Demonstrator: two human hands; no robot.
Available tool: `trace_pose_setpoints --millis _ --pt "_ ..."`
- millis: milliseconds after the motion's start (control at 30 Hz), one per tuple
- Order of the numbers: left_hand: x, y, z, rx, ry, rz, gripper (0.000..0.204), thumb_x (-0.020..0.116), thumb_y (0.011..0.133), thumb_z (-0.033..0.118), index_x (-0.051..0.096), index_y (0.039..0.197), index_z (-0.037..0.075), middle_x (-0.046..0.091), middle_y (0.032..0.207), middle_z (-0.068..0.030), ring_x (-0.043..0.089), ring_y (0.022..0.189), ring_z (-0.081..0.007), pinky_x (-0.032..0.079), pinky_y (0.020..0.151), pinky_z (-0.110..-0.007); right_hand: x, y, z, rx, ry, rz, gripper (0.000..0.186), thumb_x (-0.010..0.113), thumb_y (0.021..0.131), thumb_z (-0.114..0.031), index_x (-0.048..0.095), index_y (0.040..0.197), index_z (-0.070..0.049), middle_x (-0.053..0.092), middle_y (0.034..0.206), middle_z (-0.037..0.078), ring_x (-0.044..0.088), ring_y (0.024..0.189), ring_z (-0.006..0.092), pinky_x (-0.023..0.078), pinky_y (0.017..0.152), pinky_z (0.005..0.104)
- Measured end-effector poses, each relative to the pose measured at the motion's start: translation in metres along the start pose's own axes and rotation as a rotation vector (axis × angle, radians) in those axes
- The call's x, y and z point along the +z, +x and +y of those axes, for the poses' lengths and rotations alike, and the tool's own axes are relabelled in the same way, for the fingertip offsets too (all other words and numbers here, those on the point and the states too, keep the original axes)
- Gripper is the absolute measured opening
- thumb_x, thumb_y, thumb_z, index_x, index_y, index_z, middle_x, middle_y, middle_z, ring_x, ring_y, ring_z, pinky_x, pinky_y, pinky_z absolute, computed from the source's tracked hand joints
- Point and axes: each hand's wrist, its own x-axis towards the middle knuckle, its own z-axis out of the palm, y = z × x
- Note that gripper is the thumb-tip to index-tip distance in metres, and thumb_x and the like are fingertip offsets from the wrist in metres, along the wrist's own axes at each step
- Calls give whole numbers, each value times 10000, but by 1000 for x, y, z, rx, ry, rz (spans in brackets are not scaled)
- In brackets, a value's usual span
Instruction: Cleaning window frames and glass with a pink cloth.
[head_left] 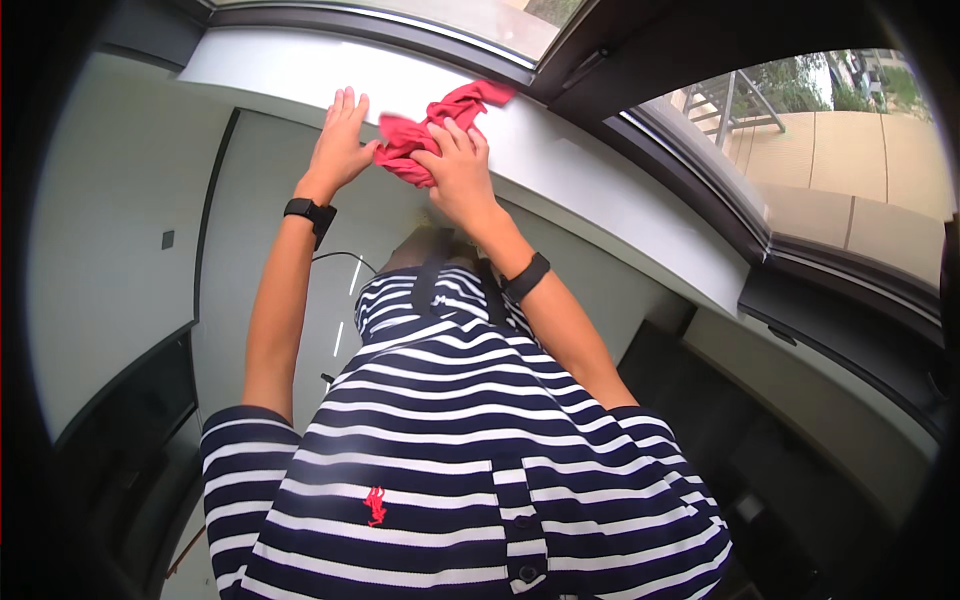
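Observation:
A crumpled red cloth (405, 135) lies on the white window sill (290, 72), with one end trailing toward the window frame. My right hand (460, 165) is closed over the cloth, fingers curled on top of it. To its left, my left hand (342, 140) has its fingers stretched out at the front edge of the sill. The left thumb reaches close to the cloth's left edge; whether it touches cannot be made out. Nothing shows in the left hand. Dark bands circle both wrists.
A dark window frame (560, 85) with a handle (588, 66) borders the sill's far side. Beyond the right pane lie a tiled terrace (830, 160) and a metal rack (735, 105). Grey panels (120, 200) stand at the left. A thin black cable (340, 254) runs beside my body.

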Motion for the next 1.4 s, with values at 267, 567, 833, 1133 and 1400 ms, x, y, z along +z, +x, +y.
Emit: trace_pose_setpoints --millis 267,567,833,1133,1400 --pt "-9 -2 -9 -16 8 -38 807 747 812 265 364 1470 -3 301 1538 -293 259 1458 -406 240 1200 -444 -99 -142 104 292 -66 100 511 655 583 -27 697 1078 -148 586 1259 131 512 1234 336 355 1029 479" --pt "-55 2 -50 190 -64 -240 743 754 816 301 453 1439 33 380 1525 -221 334 1445 -317 341 1146 -400 -75 -157 115 581 -369 233 574 609 651 -95 640 1224 -86 512 1356 270 474 1250 430 348 1039 519" --pt "-81 54 -202 38 217 63 782 621 914 444 391 1414 -111 344 1500 -328 303 1423 -455 295 1165 -449 93 133 -42 231 -76 12 563 676 696 -121 656 1252 -206 495 1446 142 378 1405 323 249 1134 521" --pt "-103 68 -235 -181 216 -161 813 602 893 567 416 1361 -71 384 1472 -320 346 1401 -436 383 1084 -512 109 152 -62 146 90 48 388 651 695 -93 683 1080 -133 510 1419 102 392 1382 313 262 1142 490" --pt "-90 65 -269 -220 144 -134 775 637 885 520 411 1340 -66 356 1488 -322 325 1407 -449 387 1079 -507 -44 -140 95 637 -438 356 509 621 698 -51 594 1206 -85 485 1392 259 466 1292 442 378 1049 552"
